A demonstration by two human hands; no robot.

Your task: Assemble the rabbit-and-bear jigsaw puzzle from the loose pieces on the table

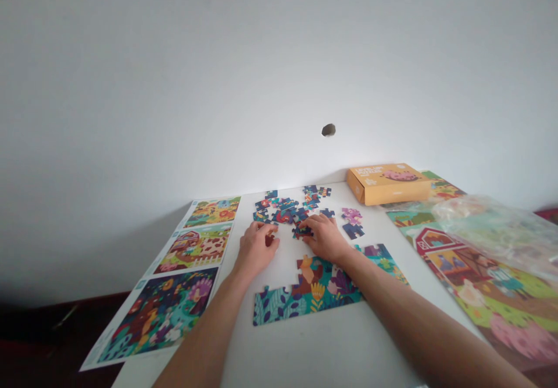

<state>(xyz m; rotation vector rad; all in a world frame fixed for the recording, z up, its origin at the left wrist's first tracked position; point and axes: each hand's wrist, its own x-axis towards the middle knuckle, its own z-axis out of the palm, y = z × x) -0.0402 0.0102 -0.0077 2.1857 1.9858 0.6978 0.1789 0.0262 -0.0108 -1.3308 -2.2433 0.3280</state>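
Head view — joined puzzle [320, 289], teal, purple, orange — jagged upper edge.

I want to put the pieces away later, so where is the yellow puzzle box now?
In the head view, the yellow box sits right of centre at the table's back, against the wall.

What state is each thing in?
Left hand: fingers curled at a piece, grip unclear
Right hand: fingers at another piece, grip unclear
Near puzzle section: partly joined, edge ragged
Far pieces: scattered
Box: closed
Plastic: crumpled, partly over farm picture
Three-picture sheet: flat
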